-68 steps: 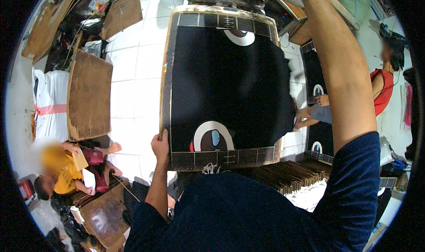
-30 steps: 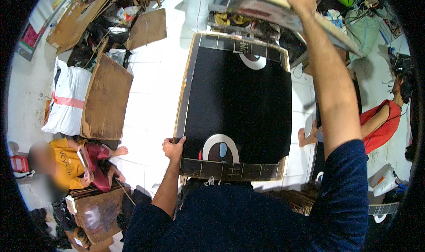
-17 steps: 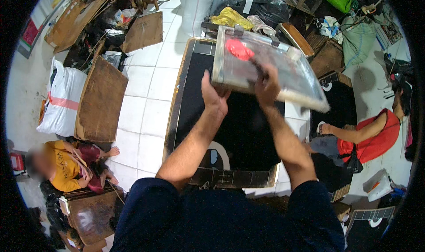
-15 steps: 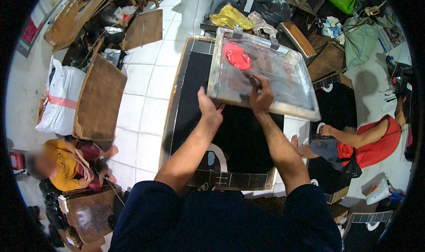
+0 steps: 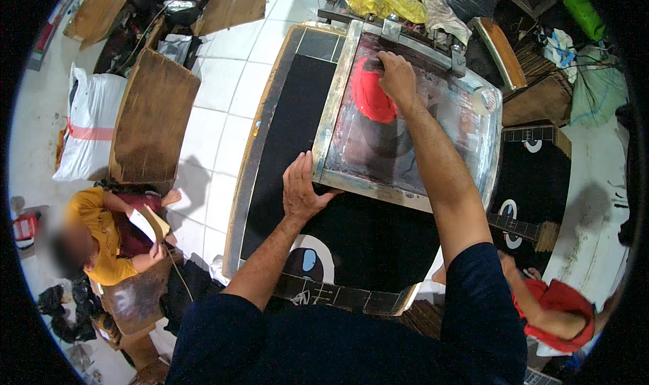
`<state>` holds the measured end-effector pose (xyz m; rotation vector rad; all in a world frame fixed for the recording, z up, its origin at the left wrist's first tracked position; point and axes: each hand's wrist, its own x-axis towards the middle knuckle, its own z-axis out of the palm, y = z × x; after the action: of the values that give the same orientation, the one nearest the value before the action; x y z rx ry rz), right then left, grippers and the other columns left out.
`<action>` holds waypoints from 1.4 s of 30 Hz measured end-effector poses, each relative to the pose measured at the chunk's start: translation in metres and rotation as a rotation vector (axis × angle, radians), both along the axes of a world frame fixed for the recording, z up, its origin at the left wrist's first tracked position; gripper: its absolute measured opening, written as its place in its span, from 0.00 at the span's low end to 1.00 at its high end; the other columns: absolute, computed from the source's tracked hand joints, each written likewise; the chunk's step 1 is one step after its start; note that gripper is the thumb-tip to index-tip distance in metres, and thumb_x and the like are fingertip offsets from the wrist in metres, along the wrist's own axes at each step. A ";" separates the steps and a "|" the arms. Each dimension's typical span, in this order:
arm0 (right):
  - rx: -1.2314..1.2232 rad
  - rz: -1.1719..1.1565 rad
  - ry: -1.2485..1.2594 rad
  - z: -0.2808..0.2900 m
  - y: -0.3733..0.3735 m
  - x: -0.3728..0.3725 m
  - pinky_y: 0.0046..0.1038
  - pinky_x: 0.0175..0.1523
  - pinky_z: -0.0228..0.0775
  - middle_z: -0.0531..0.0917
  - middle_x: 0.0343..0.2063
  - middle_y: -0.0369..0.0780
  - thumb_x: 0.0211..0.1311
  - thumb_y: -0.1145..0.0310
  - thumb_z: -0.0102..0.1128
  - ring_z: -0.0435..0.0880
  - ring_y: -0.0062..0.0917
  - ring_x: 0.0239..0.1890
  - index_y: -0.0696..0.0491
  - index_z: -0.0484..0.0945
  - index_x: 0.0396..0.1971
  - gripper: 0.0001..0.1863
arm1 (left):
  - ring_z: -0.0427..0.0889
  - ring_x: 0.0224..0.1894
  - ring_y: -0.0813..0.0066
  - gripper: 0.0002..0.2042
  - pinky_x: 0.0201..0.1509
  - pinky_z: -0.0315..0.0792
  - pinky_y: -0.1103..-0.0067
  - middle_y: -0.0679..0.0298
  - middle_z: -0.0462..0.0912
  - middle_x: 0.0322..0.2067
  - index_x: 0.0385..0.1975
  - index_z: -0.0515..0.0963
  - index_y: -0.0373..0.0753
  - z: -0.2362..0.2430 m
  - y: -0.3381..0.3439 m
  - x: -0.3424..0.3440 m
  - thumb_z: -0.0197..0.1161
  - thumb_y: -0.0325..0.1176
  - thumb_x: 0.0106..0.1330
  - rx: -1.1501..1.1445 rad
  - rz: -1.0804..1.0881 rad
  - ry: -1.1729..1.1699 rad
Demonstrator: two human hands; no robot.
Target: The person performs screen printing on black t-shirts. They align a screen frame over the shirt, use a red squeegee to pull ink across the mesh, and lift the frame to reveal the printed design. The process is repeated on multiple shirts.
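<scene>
Red ink blob (image 5: 370, 95) is sitting on the grey-framed screen (image 5: 332, 118), black board (image 5: 351, 239) showing white rings.

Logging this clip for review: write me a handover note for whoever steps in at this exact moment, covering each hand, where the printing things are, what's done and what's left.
Left hand: flat on the near left corner of the screen frame, holding it down.
Right hand: inside the frame at its far end, closed on something beside the red ink; the tool itself is hidden.
The frame lies flat over the far part of the black cloth on the long board.
Done: screen lowered onto the cloth; a white and blue round print shows at the near end.
Left: the ink sits at the far end, with no pull across the mesh visible yet.
</scene>
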<state>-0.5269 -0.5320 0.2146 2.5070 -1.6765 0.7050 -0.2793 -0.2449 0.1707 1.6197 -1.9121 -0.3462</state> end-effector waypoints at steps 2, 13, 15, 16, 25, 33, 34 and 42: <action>0.017 0.022 0.023 -0.002 0.001 0.003 0.44 0.51 0.75 0.83 0.42 0.42 0.50 0.77 0.64 0.82 0.43 0.47 0.49 0.79 0.46 0.21 | 0.66 0.72 0.50 0.57 0.75 0.59 0.57 0.47 0.68 0.68 0.73 0.59 0.32 -0.001 -0.001 -0.001 0.84 0.52 0.44 0.009 -0.006 -0.011; 0.154 0.090 0.067 0.012 0.002 -0.011 0.46 0.52 0.75 0.85 0.44 0.38 0.52 0.75 0.66 0.83 0.40 0.49 0.47 0.80 0.50 0.22 | 0.68 0.70 0.48 0.57 0.73 0.61 0.57 0.44 0.69 0.67 0.72 0.60 0.28 0.000 -0.003 -0.003 0.81 0.58 0.47 0.001 0.001 -0.089; 0.096 0.044 0.065 0.009 -0.017 0.001 0.47 0.51 0.75 0.84 0.45 0.41 0.49 0.77 0.64 0.82 0.43 0.49 0.49 0.79 0.49 0.23 | 0.68 0.70 0.48 0.57 0.73 0.62 0.57 0.43 0.69 0.67 0.72 0.60 0.28 0.000 -0.003 -0.003 0.81 0.58 0.47 -0.003 0.000 -0.091; 0.113 -0.001 0.079 0.007 -0.019 0.004 0.47 0.51 0.75 0.84 0.45 0.43 0.48 0.78 0.64 0.82 0.44 0.49 0.51 0.78 0.49 0.23 | 0.69 0.70 0.47 0.57 0.73 0.62 0.57 0.43 0.69 0.67 0.72 0.60 0.28 0.000 -0.002 -0.003 0.81 0.58 0.47 0.003 -0.001 -0.092; 0.140 0.031 0.159 0.008 0.097 -0.016 0.46 0.47 0.74 0.81 0.43 0.41 0.50 0.77 0.65 0.81 0.43 0.48 0.50 0.76 0.42 0.18 | 0.57 0.78 0.46 0.58 0.80 0.52 0.53 0.42 0.61 0.72 0.75 0.52 0.29 0.002 -0.006 -0.001 0.82 0.49 0.50 0.065 -0.045 0.056; 0.166 0.065 0.028 0.018 0.063 -0.020 0.44 0.49 0.75 0.84 0.40 0.44 0.55 0.72 0.70 0.83 0.47 0.46 0.52 0.81 0.43 0.15 | 0.68 0.73 0.49 0.52 0.74 0.66 0.61 0.43 0.66 0.71 0.73 0.60 0.32 -0.010 -0.005 0.002 0.84 0.42 0.49 0.025 -0.059 0.341; 0.165 0.084 -0.012 0.022 0.062 -0.021 0.44 0.49 0.75 0.85 0.39 0.45 0.55 0.72 0.70 0.84 0.47 0.45 0.52 0.82 0.43 0.14 | 0.71 0.71 0.49 0.52 0.72 0.71 0.63 0.44 0.67 0.71 0.73 0.61 0.33 -0.010 -0.003 0.002 0.84 0.42 0.48 0.002 -0.055 0.387; 0.374 0.075 0.134 0.042 0.073 -0.017 0.45 0.48 0.78 0.88 0.40 0.45 0.51 0.70 0.73 0.87 0.45 0.46 0.52 0.83 0.45 0.19 | 0.75 0.68 0.47 0.50 0.65 0.78 0.66 0.42 0.66 0.71 0.73 0.61 0.37 -0.006 -0.002 0.002 0.84 0.41 0.49 -0.015 -0.059 0.366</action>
<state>-0.5438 -0.4592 0.2562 2.7974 -1.8177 0.2335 -0.2771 -0.2470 0.1647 1.3810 -1.6796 -0.6065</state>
